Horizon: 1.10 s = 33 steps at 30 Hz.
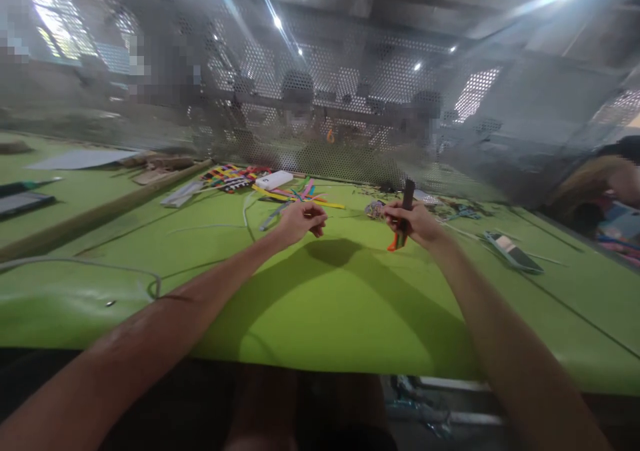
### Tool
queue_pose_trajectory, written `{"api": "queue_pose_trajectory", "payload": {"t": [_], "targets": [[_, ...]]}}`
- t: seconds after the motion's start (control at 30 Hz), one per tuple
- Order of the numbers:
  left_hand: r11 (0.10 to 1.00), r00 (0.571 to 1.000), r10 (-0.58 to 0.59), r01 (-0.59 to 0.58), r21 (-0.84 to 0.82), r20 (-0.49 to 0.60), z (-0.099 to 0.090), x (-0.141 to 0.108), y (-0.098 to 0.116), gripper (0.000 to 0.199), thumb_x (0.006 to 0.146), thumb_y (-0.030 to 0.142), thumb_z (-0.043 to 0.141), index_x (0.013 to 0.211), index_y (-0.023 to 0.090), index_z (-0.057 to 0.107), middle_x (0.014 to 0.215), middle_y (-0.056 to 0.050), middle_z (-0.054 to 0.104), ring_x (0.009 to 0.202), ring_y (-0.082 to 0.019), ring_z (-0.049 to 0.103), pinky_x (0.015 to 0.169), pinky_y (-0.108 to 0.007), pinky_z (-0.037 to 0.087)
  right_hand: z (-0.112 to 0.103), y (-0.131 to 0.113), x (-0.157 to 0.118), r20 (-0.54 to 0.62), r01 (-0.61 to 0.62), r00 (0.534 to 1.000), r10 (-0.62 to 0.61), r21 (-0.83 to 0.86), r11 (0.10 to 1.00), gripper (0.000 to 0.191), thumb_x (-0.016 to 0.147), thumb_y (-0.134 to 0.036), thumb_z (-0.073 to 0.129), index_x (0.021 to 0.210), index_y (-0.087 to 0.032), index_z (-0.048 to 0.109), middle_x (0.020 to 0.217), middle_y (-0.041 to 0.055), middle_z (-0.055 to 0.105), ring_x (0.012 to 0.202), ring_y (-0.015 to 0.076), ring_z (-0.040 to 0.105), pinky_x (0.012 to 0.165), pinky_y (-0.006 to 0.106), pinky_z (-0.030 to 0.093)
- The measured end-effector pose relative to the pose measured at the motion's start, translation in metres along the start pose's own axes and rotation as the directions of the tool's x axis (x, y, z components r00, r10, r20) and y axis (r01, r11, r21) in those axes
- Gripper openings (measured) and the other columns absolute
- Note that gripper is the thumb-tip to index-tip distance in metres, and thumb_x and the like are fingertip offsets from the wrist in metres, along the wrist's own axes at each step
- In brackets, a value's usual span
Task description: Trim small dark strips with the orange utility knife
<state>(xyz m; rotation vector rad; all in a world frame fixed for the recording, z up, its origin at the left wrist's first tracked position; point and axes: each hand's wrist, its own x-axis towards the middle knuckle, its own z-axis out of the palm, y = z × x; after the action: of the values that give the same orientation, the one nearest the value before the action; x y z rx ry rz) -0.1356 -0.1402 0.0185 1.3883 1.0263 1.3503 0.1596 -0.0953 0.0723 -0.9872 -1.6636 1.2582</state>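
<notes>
My right hand [411, 221] is closed around a dark strip [409, 194] that stands up above the fingers. An orange and green end [397, 240] pokes out below the same hand. Left of it, my left hand [303, 220] is raised over the green table with curled fingers, thumb near the fingertips; whether anything small is pinched there is too small to tell. Beyond my left hand lie loose pink, blue and yellow strips [307, 191]. A small greyish bundle [374, 209] sits just left of my right hand.
A white box-like device [274, 180] and woven colourful strips [235, 177] lie at the back left. A pale cable [100, 260] crosses the left side. A phone-like object [513, 252] lies right. Behind stands a perforated metal screen [345, 151]; a person [595, 178] is at far right.
</notes>
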Motion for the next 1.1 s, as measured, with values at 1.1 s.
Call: {"api": "queue_pose_trajectory", "payload": {"t": [1.1], "targets": [[0.988,0.926,-0.101,0.050,0.145,0.364,-0.009,-0.012,0.002,0.015,0.087,0.017,0.069,0.102,0.015,0.072,0.066,0.000,0.069,0.055,-0.012,0.069,0.058,-0.024,0.057,0.012,-0.002,-0.003,0.084,0.046,0.996,-0.043,-0.030,0.999,0.026,0.067,-0.035,0.084,0.080,-0.018,0.071,0.074,0.0020,0.064,0.058,0.0112,0.051,0.053,0.027,0.038]]}}
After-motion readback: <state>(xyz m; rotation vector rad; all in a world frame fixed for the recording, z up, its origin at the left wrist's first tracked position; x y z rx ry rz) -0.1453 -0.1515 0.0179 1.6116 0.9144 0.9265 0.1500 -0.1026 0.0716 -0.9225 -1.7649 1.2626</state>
